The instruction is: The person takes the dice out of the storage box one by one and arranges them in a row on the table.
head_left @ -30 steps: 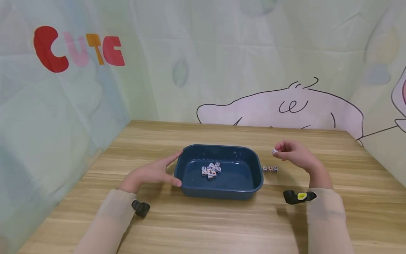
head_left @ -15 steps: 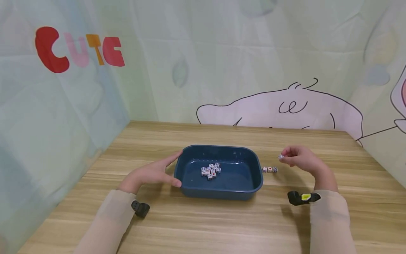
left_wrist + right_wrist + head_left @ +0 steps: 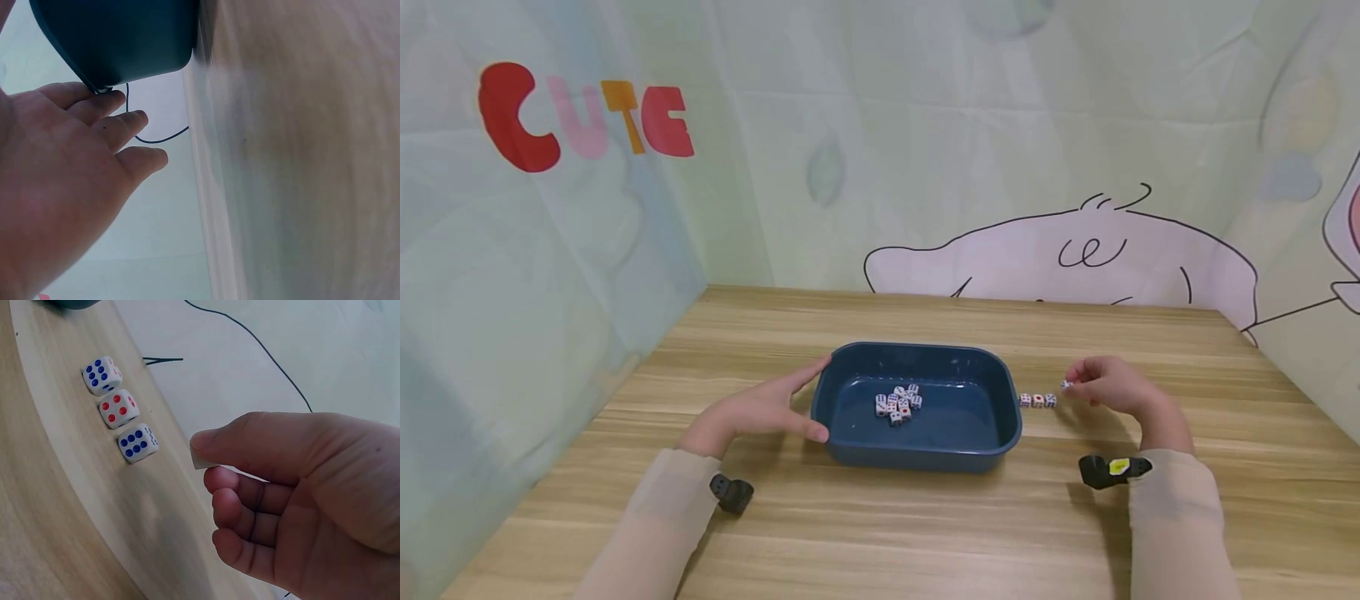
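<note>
A person's two bare hands work at a wooden worktop (image 3: 925, 537). The left hand (image 3: 763, 408) is spread wide, thumb well apart from nearly straight fingers, resting against the end of a dark blue tray (image 3: 917, 461); it grips nothing, and probably lies there to steady the tray. Just to the right of that hand, inside the tray, a cluster of white dice (image 3: 898, 404) sits in the half closer to it.

The right hand (image 3: 1108, 385) is nearly closed, pinching one white die (image 3: 1066, 385) between thumb and fingertips; the other fingers curl loosely underneath. Holding it by the tips likely leaves the hand's bulk out of the way. To the left of this hand, a row of three dice (image 3: 1038, 401) runs toward the tray's wall, each set close to the next, seemingly lined up on purpose. The held die is apart from the row, slightly beyond its nearest end; how high it is above the wood is hard to tell.

The tray's raised rim bounds the row on the side away from the right hand. Bare wood lies to that hand's right and on its near side. Beyond both hands, the worktop's far edge meets a printed cloth backdrop (image 3: 962, 150).
</note>
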`<control>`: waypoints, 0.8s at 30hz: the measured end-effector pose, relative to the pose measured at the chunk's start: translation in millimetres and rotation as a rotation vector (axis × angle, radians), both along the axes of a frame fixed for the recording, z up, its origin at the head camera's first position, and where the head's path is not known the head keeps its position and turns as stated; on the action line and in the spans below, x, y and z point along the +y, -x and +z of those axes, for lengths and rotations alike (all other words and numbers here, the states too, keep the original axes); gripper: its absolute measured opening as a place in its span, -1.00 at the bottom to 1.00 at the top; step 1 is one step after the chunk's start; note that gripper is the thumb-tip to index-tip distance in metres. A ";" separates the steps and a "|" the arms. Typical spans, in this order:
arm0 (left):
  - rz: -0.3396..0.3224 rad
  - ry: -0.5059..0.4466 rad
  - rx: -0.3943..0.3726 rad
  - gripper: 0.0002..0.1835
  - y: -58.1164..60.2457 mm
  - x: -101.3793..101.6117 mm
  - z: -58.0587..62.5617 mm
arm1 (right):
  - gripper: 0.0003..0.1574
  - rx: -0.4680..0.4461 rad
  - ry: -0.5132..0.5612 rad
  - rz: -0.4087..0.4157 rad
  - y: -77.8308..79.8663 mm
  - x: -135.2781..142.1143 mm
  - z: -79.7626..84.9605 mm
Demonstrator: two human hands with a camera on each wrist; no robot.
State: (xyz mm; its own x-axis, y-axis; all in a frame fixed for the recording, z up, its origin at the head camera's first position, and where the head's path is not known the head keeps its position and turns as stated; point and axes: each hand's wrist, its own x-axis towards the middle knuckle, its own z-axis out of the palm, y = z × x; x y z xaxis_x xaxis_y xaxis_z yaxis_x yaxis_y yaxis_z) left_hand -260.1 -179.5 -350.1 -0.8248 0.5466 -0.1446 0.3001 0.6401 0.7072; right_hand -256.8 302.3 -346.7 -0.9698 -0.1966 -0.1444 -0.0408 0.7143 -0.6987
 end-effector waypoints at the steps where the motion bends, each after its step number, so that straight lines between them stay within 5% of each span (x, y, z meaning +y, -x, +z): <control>1: -0.001 -0.001 0.000 0.25 0.0 0.0 0.0 | -0.70 -0.008 0.003 0.000 0.1 -0.1 -0.6; 24: -0.007 -0.005 0.003 0.25 -0.3 0.0 0.1 | -0.75 -0.043 -0.044 0.062 2.5 -1.8 -9.2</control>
State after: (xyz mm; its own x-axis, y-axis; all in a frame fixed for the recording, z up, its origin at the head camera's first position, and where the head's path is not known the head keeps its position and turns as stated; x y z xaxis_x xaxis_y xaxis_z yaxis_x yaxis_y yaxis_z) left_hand -259.8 -179.5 -349.9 -0.8211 0.5534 -0.1398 0.3068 0.6344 0.7095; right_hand -259.3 300.5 -355.9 -0.9486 -0.2487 -0.1955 -0.0566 0.7416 -0.6684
